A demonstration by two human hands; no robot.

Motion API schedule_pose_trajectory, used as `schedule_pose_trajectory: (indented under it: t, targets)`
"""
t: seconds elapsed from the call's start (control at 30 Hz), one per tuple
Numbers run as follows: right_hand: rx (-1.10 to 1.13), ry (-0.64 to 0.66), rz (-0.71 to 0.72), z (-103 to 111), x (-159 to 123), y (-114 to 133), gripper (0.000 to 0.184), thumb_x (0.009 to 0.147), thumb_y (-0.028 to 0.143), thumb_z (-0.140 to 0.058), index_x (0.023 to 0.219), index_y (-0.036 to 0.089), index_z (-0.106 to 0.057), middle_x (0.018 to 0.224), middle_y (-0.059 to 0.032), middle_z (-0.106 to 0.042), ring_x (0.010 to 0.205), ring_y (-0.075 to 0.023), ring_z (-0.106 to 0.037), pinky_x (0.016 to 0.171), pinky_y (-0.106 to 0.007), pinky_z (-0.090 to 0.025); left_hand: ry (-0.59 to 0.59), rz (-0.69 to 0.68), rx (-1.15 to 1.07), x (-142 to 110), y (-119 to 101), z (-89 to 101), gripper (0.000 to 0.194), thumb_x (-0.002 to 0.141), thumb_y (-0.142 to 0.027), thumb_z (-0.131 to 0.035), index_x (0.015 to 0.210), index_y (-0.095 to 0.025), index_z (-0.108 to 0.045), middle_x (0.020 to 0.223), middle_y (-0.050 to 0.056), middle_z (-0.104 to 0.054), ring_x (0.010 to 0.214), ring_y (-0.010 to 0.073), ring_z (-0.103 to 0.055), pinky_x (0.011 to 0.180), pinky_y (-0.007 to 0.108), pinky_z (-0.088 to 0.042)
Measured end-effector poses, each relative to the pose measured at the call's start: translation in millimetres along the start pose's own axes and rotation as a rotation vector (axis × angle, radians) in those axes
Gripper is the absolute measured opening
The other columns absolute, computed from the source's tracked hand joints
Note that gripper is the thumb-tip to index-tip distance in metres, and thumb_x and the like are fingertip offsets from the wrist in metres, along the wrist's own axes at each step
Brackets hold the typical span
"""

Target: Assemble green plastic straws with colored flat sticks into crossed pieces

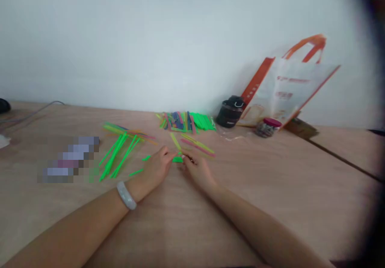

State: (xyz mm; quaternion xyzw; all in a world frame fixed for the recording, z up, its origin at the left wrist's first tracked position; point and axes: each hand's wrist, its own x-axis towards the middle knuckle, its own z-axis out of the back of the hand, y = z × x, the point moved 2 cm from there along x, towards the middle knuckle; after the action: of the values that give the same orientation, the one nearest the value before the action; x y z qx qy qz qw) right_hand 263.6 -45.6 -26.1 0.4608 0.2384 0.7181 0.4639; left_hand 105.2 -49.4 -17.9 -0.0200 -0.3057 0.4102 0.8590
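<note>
My left hand (156, 168) and my right hand (197, 171) rest low on the wooden table (240, 204), their fingertips meeting around a short bright green plastic strip (177, 160). The left fingers seem to pinch that strip. The right fingers touch its end, and a small dark patch shows under them. Just beyond lie a yellow strip (176, 142) and several pink and yellow strips (197, 147). A loose heap of neon green sticks (118, 156) lies left of my left hand. A white bangle (126, 196) circles my left wrist.
A bundle of mixed coloured strips (186, 121) lies at the back by the white wall. To its right stand a black cylindrical container (231, 111), a small jar with a red lid (267, 127) and a white-and-orange paper bag (288, 87). A pixelated object (69, 160) lies at the left.
</note>
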Motion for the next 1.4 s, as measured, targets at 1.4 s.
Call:
schedule_pose_trajectory:
  t: [1.4]
  targets:
    - [-0.372, -0.187, 0.025, 45.5, 24.9, -37.7, 0.030, 0.083, 0.027, -0.043, 0.100, 0.016, -0.065, 0.091, -0.0085, -0.059, 0.079, -0.0173, -0.056, 0.069, -0.030, -0.046, 0.071, 0.532, 0.592, 4.9, 86.2, 62.3, 0.022, 0.089, -0.023, -0.038, 0.099, -0.010, -0.053, 0.097, 0.014, -0.056, 0.083, 0.0238, -0.060, 0.068, 0.032, -0.046]
